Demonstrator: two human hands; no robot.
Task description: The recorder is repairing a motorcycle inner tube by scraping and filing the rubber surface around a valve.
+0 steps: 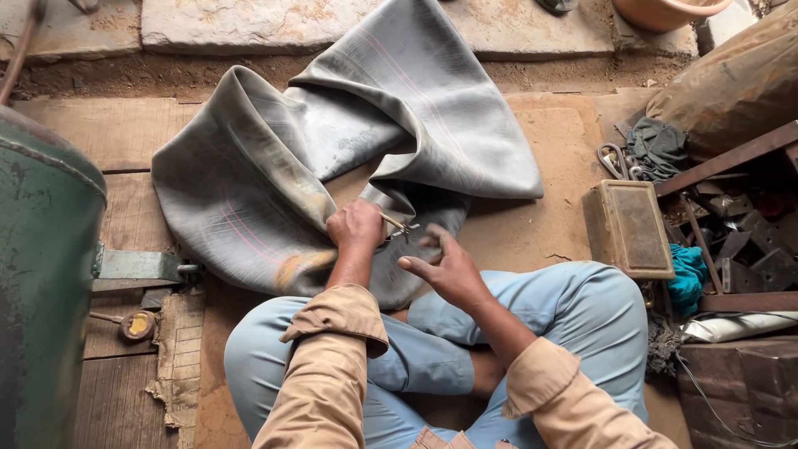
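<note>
We judge the grey inner tube (274, 175) limp, heavy, grippy; left hand (356, 224) fisted on its brass valve stem (397, 224), right hand (445, 268) half-open, pressing rubber beside it.

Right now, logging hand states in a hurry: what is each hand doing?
Left hand: closed around a thin metal tool.
Right hand: open, empty, fingers on the grey inner tube.

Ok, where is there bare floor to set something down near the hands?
Bare brown mat lies between the grey rubber inner tube and the rusty metal box. Bare wooden boards lie left of the tube, above the green drum. The scrap metal pile on the right is crowded.
</note>
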